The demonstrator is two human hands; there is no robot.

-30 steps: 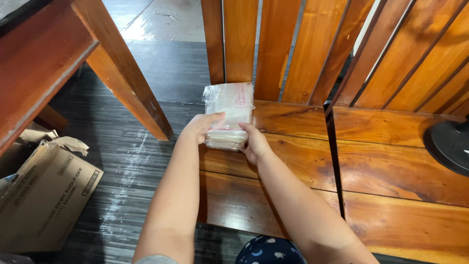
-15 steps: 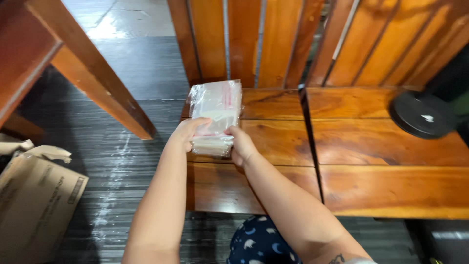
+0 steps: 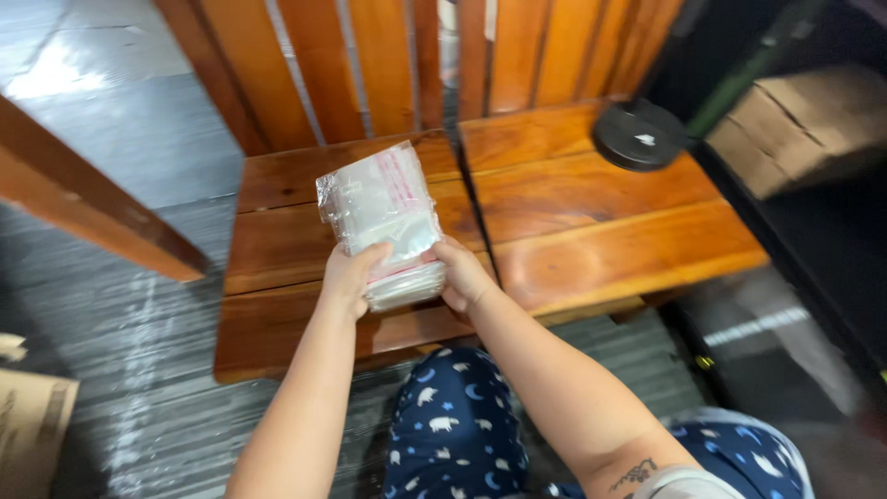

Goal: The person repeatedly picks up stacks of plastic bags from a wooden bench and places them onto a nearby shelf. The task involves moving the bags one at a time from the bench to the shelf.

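Left hand [image 3: 351,277] and right hand [image 3: 462,275], arms stretched forward, are clamped on opposite sides of one stack of clear bags [image 3: 386,222], held just above the wooden table [image 3: 591,222].

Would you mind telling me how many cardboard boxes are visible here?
2: one cardboard box at upper right beside the wooden bench, another on the floor at lower left, cut by the frame. Others may be hidden.

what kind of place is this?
Probably a home or small shop's packing corner, though that is uncertain. Wooden slatted benches, cardboard boxes on a dark shelf, and both hands, left hand and right hand, holding a stack of clear plastic bags.
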